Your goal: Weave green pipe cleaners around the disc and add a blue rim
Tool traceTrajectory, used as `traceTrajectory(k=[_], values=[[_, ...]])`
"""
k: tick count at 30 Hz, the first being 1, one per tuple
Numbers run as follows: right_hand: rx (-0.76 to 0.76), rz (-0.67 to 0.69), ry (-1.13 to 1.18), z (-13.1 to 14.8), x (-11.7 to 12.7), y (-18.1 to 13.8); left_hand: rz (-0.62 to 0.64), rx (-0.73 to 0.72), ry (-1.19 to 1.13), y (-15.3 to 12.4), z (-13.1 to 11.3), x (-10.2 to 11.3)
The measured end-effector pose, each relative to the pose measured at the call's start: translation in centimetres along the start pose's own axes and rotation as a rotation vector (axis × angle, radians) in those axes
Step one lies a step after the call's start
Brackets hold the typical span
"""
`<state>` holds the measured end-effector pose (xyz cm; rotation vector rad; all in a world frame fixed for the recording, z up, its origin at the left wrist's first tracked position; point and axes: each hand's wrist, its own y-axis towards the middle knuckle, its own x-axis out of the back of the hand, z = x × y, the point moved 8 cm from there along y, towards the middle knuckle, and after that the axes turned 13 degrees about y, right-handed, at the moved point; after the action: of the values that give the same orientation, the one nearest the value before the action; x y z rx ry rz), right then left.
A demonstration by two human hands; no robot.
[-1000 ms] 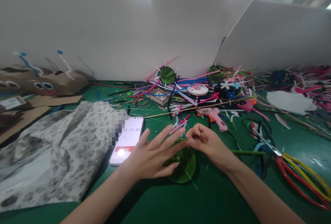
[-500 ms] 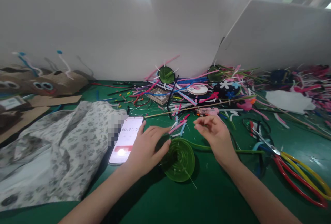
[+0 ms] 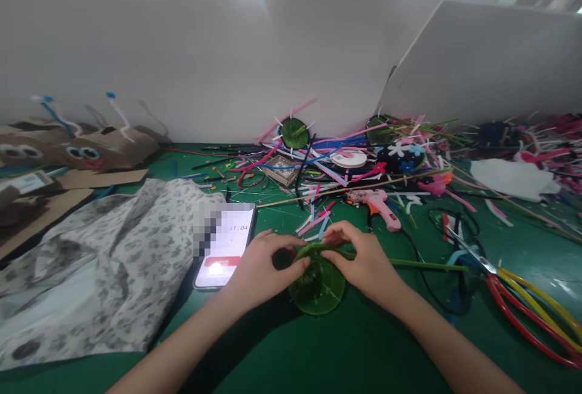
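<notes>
A round green coil (image 3: 317, 294), seemingly wound from fuzzy pipe cleaner, is tilted just above or on the table in front of me. My left hand (image 3: 266, 270) pinches its upper left rim, thumb on the near face and fingers behind. On the upper right rim, my right hand (image 3: 364, 260) closes thumb and fingertips. A long green pipe cleaner (image 3: 430, 265) trails from the coil under my right hand toward the right. Thin clear glue threads cling to the coil. Beyond my right hand lies a pink glue gun (image 3: 379, 207).
Left of my hands are a lit phone (image 3: 227, 242) and a patterned cloth (image 3: 113, 260). Scissors (image 3: 513, 297) with red and yellow handles lie at right. Behind are a heap of coloured pipe cleaners (image 3: 318, 166), cardboard figures (image 3: 122, 145) and a white partition (image 3: 204, 48).
My right hand has come down and left onto the coil's rim, uncovering the glue gun. My left fingers have closed on the opposite side, and the coil is tilted differently.
</notes>
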<state>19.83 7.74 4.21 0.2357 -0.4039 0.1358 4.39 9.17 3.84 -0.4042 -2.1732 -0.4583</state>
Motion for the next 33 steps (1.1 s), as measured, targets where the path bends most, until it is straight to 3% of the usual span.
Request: traceTrajectory(k=[7, 11, 19, 27, 33], values=[[0.109, -0.118, -0.037, 1.1, 0.7, -0.4, 0.065, -0.018, -0.085, -0.3, -0.3, -0.1], [0.146, -0.029, -0.04, 1.0, -0.3, -0.5, 0.179, 0.032, -0.107, -0.4, 0.0, -0.7], [0.212, 0.043, -0.029, 1.1, -1.3, -1.0, 0.082, 0.011, -0.061, -0.1, 0.5, -1.0], [0.091, -0.098, -0.095, -0.4, 0.0, -0.6, 0.06, 0.01, 0.034, -0.1, 0.9, -1.0], [0.022, -0.055, 0.028, -0.5, 0.1, -0.2, 0.083, 0.029, 0.073, 0.0, 1.1, -1.0]])
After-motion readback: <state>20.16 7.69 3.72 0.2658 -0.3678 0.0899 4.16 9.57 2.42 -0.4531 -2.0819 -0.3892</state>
